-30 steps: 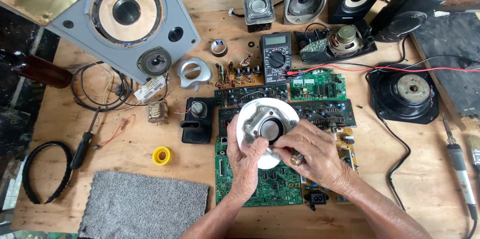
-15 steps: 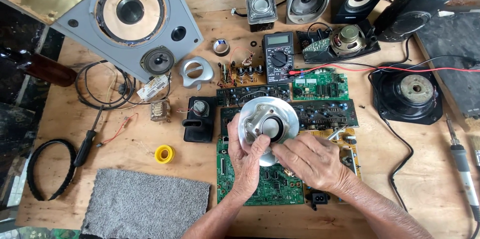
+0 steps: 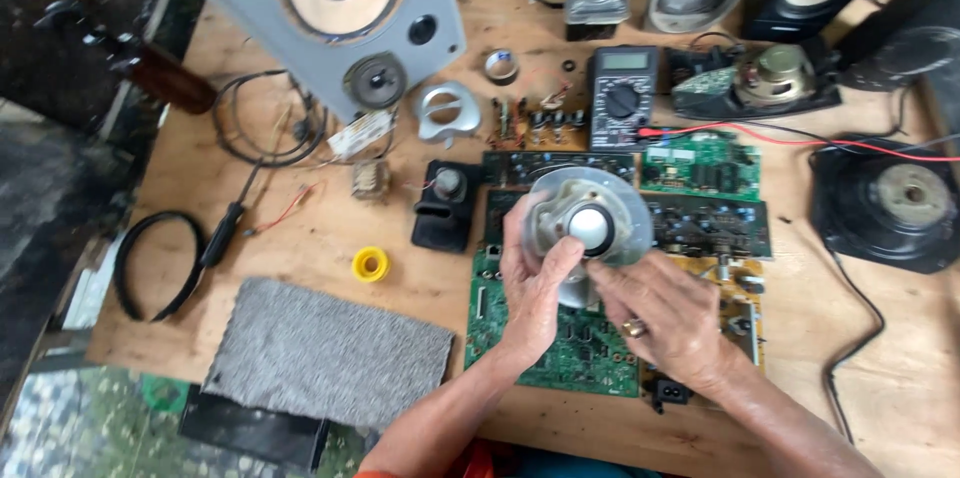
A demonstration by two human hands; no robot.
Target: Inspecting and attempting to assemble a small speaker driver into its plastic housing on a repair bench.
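the wooden surface (image 3: 300, 248) is wide and crowded: a grey speaker cabinet (image 3: 330, 8) at the far left, green circuit boards (image 3: 560, 348) in the middle, a grey carpet piece (image 3: 330, 348) near the front edge. above the boards both hands hold a round speaker driver (image 3: 590, 223). the left hand (image 3: 535, 288) is closed on its rim with the thumb on the frame; the right hand (image 3: 670, 313) pinches near the shiny centre. it looks stiff and rather heavy, the cone probably fragile, so the metal rim is the better place to hold. the room hardly shows.
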